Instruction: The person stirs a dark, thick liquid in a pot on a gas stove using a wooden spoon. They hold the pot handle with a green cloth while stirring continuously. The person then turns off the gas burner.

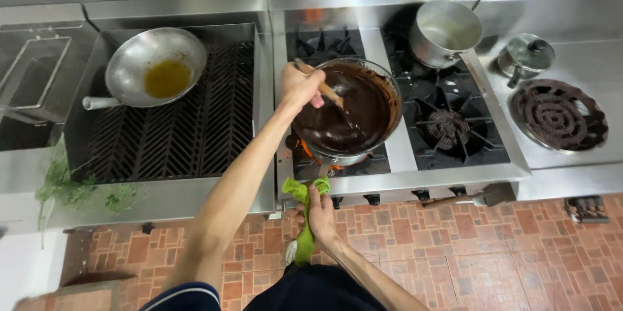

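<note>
Fry basket [36, 71]: wire, empty, far left of both grips.
Frying pan [154, 64]: on the grill [188, 123], a yellow pool of oil inside; well left of the left hand.
Left hand [300, 85]: grip closed round a wooden spoon [319, 85], its bowl sunk in the dark mix.
Pan of chocolate sauce [350, 110]: just right of that grip, over a lit burner [311, 155].
Right hand [321, 210]: below the pan, grip closed on a green cloth [302, 220] wrapped at the pan's handle.
Step, as judged: stirring while steadying.
Saucepan [444, 32], lid [527, 53], burner ring [558, 115]: well right, untouched.
</note>
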